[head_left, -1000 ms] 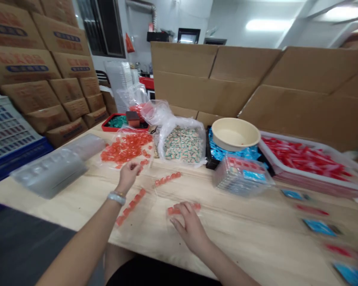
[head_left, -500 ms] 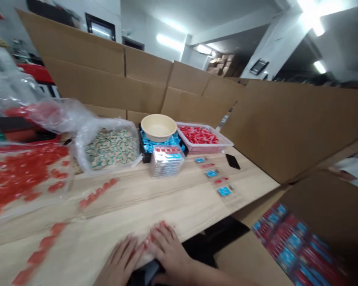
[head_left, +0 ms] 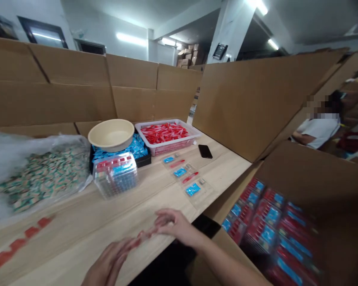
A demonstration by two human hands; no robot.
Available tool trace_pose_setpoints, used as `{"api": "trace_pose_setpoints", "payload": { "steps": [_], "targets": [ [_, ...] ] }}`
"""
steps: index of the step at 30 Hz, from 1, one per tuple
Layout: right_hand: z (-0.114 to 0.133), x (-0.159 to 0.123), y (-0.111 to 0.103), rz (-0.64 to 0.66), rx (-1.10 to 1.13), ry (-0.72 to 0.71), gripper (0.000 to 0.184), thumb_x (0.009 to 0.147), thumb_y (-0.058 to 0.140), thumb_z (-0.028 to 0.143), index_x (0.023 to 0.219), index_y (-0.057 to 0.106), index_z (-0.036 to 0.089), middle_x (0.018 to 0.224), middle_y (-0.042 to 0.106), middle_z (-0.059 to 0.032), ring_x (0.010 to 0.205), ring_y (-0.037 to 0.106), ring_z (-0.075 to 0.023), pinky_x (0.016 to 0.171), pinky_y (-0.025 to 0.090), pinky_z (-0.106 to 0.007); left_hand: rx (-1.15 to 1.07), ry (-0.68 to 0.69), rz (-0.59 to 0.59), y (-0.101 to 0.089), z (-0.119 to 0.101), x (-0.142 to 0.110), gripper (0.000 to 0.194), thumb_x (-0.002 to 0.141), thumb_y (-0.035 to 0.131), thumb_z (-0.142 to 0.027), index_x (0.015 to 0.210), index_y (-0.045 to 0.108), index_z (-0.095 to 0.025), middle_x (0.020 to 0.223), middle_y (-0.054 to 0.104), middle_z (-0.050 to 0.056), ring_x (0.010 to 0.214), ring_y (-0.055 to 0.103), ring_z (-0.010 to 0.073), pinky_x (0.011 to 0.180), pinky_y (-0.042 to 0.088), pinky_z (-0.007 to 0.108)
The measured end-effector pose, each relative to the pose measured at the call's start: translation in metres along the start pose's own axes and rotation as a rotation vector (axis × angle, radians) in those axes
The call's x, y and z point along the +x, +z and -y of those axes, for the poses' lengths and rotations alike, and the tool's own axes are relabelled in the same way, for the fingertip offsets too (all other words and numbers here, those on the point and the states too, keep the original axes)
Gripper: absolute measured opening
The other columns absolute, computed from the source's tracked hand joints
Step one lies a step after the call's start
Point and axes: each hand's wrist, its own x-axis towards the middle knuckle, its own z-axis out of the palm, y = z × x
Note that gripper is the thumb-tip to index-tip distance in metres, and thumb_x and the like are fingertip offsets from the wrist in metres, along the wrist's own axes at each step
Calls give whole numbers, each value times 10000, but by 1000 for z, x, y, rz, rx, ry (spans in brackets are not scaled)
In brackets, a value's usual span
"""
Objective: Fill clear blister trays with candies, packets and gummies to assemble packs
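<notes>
Between my hands, near the table's front edge, is a short row of translucent red pieces, blurred by motion and partly covered by fingers. My left hand closes on the row's near left end, with its fingers held together. At the other end, my right hand has its thumb and curled fingers around the row. Whether a clear tray lies under these pieces is too blurred to tell. Another row of red pieces lies on the table to the left.
A clear bag of small green-and-beige packets, stacked clear packs, a cream basin and a basket of red-and-white pieces line the back. Filled trays and a phone lie right. A carton holds packs; a person sits beyond.
The view has swung right. My left hand has come from the loose red pieces to beside my right hand, and both now hold the row of red pieces near the table's front edge.
</notes>
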Motion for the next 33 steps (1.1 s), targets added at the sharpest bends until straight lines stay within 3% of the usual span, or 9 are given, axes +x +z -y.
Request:
{"api": "trace_pose_setpoints", "payload": {
  "steps": [3, 6, 10, 14, 18, 23, 26, 28, 33],
  "targets": [
    [9, 3, -79, -266, 157, 31, 346, 612, 664, 338, 894, 586, 155, 700, 633, -12, 629, 580, -140, 653, 439, -295, -331, -260, 90, 59, -71, 74, 304, 717, 542, -386, 958, 593, -208, 923, 653, 70, 760, 615, 207, 648, 495, 296],
    [13, 1, -154, -509, 60, 26, 281, 648, 630, 298, 859, 587, 118, 657, 621, -12, 563, 542, -104, 567, 392, -243, -550, -343, 119, 130, -108, 133, 273, 679, 586, -340, 882, 560, -159, 800, 640, 68, 700, 601, 184, 557, 458, 254],
    [8, 6, -216, -598, -81, 74, 224, 670, 570, 237, 777, 586, 41, 508, 554, 15, 466, 472, -55, 502, 310, -230, -550, -358, 114, 203, -111, 172, 147, 610, 643, -248, 644, 553, -138, 556, 544, -3, 487, 483, 107, 445, 363, 205],
    [-4, 16, -240, -570, -75, 90, 225, 645, 558, 209, 716, 593, -2, 476, 509, 46, 439, 435, -20, 499, 283, -224, -508, -399, 136, 226, -105, 183, 149, 597, 649, -230, 576, 542, -129, 510, 495, -19, 434, 419, 80, 415, 325, 197],
    [-4, 17, -235, -498, -19, 62, 246, 670, 578, 267, 797, 609, 58, 604, 580, 17, 554, 510, -65, 541, 332, -213, -499, -333, 222, 195, -110, 188, 166, 626, 633, -264, 711, 606, -124, 662, 580, 26, 534, 501, 116, 481, 393, 217],
    [7, 0, -192, -195, -23, -34, 290, 713, 598, 337, 960, 593, 184, 940, 618, -39, 809, 568, -143, 737, 422, -288, -102, 96, 120, 106, -81, 162, 142, 687, 600, -264, 791, 682, -210, 878, 622, 66, 832, 560, 198, 745, 425, 261],
    [6, -2, -166, -45, -370, -134, 351, 757, 565, 336, 1087, 546, 218, 1132, 539, -62, 981, 507, -177, 828, 391, -328, 182, 190, 96, 55, -30, 124, 250, 685, 613, -244, 925, 667, -288, 991, 622, 51, 907, 562, 214, 785, 417, 245],
    [1, 5, -154, -11, -727, -180, 233, 813, 495, 266, 1013, 592, 199, 1028, 582, -73, 957, 500, -183, 823, 377, -332, 369, 225, 150, 34, 1, 102, 296, 719, 574, -240, 998, 631, -321, 1027, 624, 37, 929, 565, 222, 799, 424, 259],
    [-18, 30, -125, 131, -1498, -53, 165, 770, 474, 94, 730, 632, 117, 791, 600, -118, 805, 521, -219, 700, 374, -331, 583, 319, 351, 17, 22, 79, 434, 811, 403, -181, 1210, 434, -347, 1189, 535, 15, 1044, 509, 215, 870, 419, 356]
  ]
}}
